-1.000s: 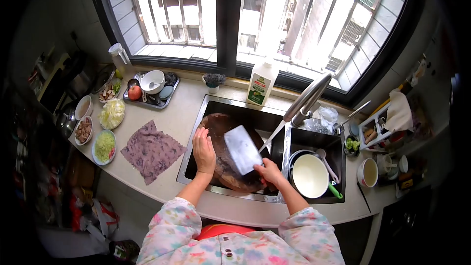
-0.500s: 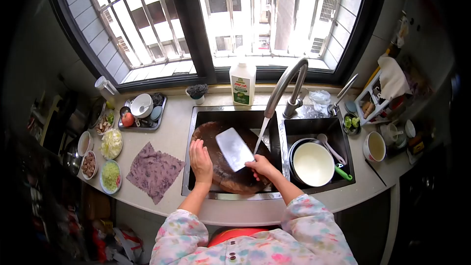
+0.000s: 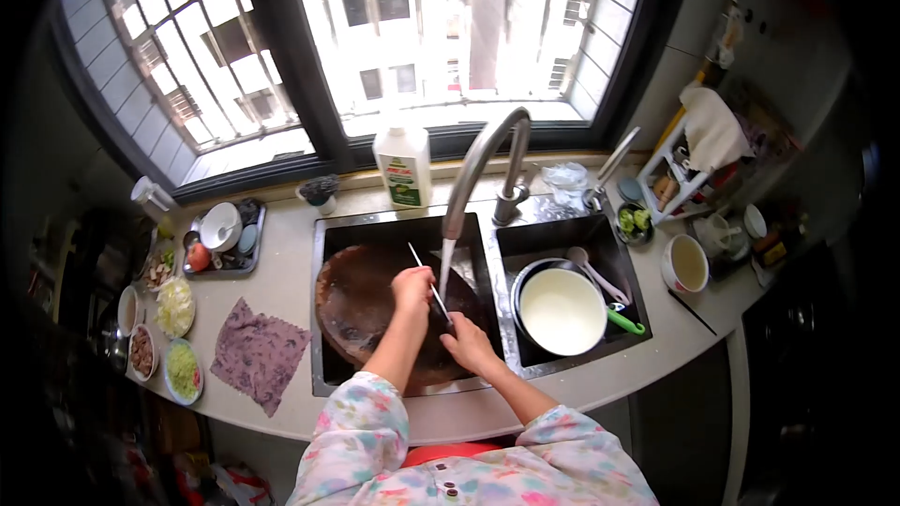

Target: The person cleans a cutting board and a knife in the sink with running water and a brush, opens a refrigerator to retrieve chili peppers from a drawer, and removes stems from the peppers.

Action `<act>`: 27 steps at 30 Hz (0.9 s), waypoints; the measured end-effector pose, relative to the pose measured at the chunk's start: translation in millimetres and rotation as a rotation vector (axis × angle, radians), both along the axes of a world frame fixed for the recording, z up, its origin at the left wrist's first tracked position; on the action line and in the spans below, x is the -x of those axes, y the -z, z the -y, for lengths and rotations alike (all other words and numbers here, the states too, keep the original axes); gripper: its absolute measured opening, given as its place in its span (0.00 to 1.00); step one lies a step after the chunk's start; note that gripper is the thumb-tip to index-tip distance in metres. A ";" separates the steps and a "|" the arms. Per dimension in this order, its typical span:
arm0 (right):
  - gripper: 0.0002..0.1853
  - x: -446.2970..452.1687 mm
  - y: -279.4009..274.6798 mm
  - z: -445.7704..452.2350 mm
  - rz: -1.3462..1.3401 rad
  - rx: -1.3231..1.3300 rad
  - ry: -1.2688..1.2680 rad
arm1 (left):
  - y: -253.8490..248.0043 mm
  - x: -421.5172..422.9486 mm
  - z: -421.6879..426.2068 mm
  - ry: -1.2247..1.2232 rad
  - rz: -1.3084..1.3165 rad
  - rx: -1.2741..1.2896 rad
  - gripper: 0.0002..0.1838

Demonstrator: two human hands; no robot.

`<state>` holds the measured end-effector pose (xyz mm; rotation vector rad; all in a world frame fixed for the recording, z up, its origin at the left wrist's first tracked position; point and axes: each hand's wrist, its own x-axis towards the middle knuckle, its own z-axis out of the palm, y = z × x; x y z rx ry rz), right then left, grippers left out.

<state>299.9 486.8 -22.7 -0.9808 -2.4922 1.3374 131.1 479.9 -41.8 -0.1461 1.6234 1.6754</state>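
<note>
A cleaver (image 3: pixel 428 281) is turned nearly edge-on over the left sink basin, so its blade shows as a thin bright line. My right hand (image 3: pixel 469 345) is closed around its dark handle. Against the left side of the blade, my left hand (image 3: pixel 412 289) is curled, its fingertips partly hidden. Water runs from the faucet (image 3: pixel 457 215) just beside the blade. Below my hands, a large round brown wooden chopping board (image 3: pixel 356 305) lies in the sink (image 3: pixel 323 337), partly covered by my forearms.
The right basin holds a white pot (image 3: pixel 562 314), a ladle (image 3: pixel 600 276) and a green handle (image 3: pixel 625 321). A white bottle (image 3: pixel 403 169) stands behind the sink. Left are a purple cloth (image 3: pixel 261 354), a tray (image 3: pixel 246 262) and several food bowls. A bowl (image 3: pixel 684 264) sits right.
The cleaver has turned from showing its broad face to nearly edge-on. My left hand has moved from the basin's left side onto the blade. The view has shifted, moving the scene leftward.
</note>
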 end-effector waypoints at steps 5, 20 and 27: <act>0.26 -1.9 8.3 1.0 -0.095 0.049 0.140 | -21.9 -18.0 -2.0 -0.097 0.054 -0.021 0.02; 0.25 2.4 -8.1 -16.9 0.005 0.064 0.137 | 45.0 -38.7 -0.6 0.229 0.025 0.186 0.13; 0.11 -89.9 -38.5 -120.4 -0.180 -0.166 0.395 | 17.7 -35.6 17.1 0.208 0.167 0.118 0.06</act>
